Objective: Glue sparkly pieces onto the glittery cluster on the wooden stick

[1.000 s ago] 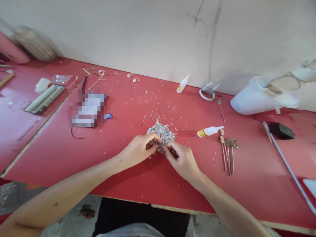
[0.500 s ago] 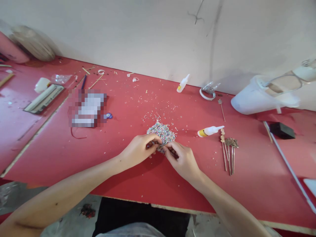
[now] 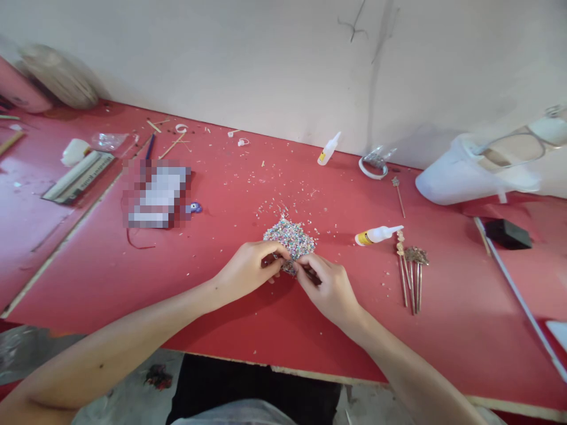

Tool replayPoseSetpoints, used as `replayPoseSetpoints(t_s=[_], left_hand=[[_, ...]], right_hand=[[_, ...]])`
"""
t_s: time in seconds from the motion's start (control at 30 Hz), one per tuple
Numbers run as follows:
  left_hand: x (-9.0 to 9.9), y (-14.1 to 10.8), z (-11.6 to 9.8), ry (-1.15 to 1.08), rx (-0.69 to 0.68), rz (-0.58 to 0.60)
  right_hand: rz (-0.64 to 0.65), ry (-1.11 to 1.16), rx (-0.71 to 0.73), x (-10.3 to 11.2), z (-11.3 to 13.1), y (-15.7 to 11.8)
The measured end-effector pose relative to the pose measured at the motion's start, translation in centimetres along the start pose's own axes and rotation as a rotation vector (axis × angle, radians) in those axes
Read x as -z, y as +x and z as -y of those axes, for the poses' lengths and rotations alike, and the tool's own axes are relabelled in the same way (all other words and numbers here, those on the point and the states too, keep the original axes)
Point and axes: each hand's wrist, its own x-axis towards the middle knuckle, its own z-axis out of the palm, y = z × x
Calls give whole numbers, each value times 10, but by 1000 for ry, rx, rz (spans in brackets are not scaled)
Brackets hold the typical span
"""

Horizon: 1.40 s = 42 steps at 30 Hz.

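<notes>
Two hands at near side of multicoloured grain pile (image 3: 290, 235): left hand (image 3: 253, 267), right hand (image 3: 326, 283) pinched narrow on small piece (image 3: 291, 260), mostly hidden. Piece likely light, easily dropped; grip by edges. Grains probably hard, scatter-prone.

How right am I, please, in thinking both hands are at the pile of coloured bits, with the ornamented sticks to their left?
Only the side is wrong: the head view shows the ornamented sticks to the right of the left hand, right hand and pile.
</notes>
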Motion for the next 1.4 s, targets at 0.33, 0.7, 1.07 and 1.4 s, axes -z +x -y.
replayPoseSetpoints(t_s=[0.33, 0.7, 1.07, 1.4], left_hand=[[-1, 0, 3, -32, 36, -6], [-1, 0, 3, -58, 40, -5], [0, 1, 5, -136, 40, 0], [-1, 3, 8, -307, 81, 12]], right_hand=[[-2, 0, -12, 0, -2, 1], [3, -10, -1, -1, -2, 0], [-8, -11, 16, -1, -3, 0], [12, 62, -69, 3, 1, 2]])
